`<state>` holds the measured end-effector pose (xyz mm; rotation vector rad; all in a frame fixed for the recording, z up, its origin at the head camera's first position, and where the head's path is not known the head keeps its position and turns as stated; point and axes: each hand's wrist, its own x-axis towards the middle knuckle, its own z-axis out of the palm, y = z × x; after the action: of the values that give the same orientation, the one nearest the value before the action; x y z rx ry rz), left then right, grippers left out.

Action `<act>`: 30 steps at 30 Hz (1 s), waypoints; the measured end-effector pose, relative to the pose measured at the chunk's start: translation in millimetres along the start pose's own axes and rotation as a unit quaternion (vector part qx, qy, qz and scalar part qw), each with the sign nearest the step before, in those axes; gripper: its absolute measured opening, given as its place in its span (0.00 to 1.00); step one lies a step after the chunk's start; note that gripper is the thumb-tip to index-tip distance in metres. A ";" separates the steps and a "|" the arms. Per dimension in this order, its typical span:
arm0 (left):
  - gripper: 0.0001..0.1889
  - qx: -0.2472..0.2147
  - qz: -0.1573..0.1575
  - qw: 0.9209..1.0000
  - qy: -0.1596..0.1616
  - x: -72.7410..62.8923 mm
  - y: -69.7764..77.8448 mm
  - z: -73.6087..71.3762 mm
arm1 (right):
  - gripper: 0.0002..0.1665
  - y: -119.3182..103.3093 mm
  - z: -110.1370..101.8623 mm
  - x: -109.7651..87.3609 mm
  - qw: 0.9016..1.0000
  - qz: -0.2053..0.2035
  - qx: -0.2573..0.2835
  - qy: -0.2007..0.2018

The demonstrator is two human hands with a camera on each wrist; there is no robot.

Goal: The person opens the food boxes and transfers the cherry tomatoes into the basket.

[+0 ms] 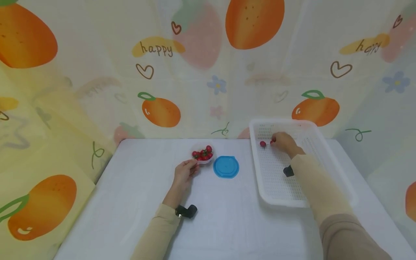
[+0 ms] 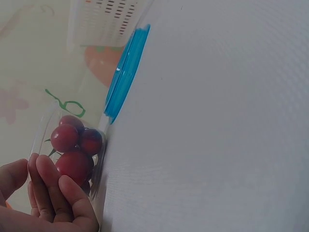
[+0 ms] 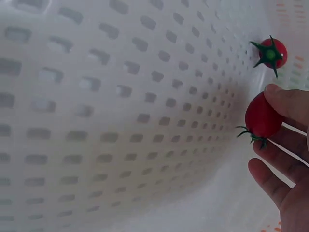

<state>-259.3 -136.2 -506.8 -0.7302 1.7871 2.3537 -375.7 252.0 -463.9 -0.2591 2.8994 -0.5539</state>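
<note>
In the head view my right hand (image 1: pixel 284 142) reaches into the white perforated basket (image 1: pixel 255 159). Thumb and fingers pinch a red cherry tomato (image 3: pixel 263 116) with a green stem, seen large in the right wrist view. Another cherry tomato (image 1: pixel 263 143) lies in the basket just left of that hand. On the table, a small clear plastic container (image 1: pixel 205 162) holds several cherry tomatoes (image 2: pixel 75 164). My left hand (image 1: pixel 185 173) holds the near left edge of this container, its fingertips partly covering the wall in the left wrist view.
A round blue lid (image 1: pixel 226 167) lies flat on the white tablecloth (image 1: pixel 221 213), between the container and the basket. Behind the table hangs a fruit-print curtain (image 1: pixel 201 86). The basket's raised walls surround my right hand.
</note>
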 end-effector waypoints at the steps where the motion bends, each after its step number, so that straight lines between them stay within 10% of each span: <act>1: 0.15 0.001 0.000 1.000 0.000 0.0 -0.1 -0.2 | 0.14 0.6 1.9 0.5 1.000 -0.005 -0.002 0.000; 30: 0.14 0.015 -0.006 1.000 0.001 -1.3 2.6 0.6 | 0.22 -11.3 -25.1 -2.9 0.998 0.017 0.053 0.018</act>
<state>-259.2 -136.1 -503.8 -0.7372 1.8095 2.3146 -376.5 250.9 -436.2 -0.1866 2.8904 -0.7115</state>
